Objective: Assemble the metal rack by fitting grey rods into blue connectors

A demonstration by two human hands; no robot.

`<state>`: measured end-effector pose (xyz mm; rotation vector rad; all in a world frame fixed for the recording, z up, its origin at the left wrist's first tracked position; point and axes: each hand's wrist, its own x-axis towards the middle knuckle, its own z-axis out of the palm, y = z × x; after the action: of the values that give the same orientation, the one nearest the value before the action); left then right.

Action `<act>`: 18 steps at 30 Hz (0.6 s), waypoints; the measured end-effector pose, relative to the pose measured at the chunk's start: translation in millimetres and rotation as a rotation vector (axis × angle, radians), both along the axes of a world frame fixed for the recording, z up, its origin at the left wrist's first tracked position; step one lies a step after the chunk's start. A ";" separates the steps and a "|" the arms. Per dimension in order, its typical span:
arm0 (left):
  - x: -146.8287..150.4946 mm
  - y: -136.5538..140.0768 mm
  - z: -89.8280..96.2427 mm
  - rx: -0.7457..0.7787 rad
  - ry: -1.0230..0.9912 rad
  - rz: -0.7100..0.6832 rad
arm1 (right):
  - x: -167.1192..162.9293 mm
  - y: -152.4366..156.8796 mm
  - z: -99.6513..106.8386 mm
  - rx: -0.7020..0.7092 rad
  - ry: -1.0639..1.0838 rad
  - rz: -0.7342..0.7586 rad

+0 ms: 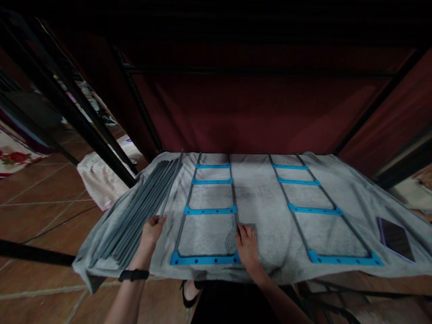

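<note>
My left hand (153, 229) is closed around the near end of a slim grey tube (172, 189), which slants away toward the back of the cloth. Left of it lies a bundle of several similar grey tubes (141, 202), side by side. My right hand (247, 245) lies palm down with loosely bent fingers, touching the right side tube of a ladder-like frame (211, 211) near its front corner. That frame has grey side tubes and blue crosspieces with holes. A second ladder-like frame (315, 210) of the same make lies flat to the right.
A grey cloth (259, 198) covers the low surface, with a dark red panel (249, 112) behind it. A phone (396, 238) lies at the right edge. Black metal posts (77, 108) rise at the left, near a striped cloth (101, 173) above the tiled floor.
</note>
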<state>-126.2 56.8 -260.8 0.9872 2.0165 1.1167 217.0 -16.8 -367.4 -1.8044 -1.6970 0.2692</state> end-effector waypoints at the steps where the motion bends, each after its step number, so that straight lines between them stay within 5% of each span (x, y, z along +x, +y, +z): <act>1: 8.2 -0.6 5.3 0.029 -0.133 -0.041 | -0.2 0.0 1.3 -0.001 -0.001 0.000; 4: 40.1 3.4 22.6 0.077 -0.405 -0.181 | -1.0 0.2 4.9 -0.007 -0.001 -0.005; 9: 106.9 36.9 42.0 0.149 -0.508 -0.227 | -1.4 0.6 8.4 -0.016 -0.004 -0.012; 18: 231.2 97.1 38.1 0.386 -0.649 -0.221 | -1.9 1.5 9.7 -0.009 -0.009 -0.018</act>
<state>105.0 153.9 -222.7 0.8508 1.1765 1.4941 215.1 -15.3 -357.6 -1.8295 -1.6872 0.2617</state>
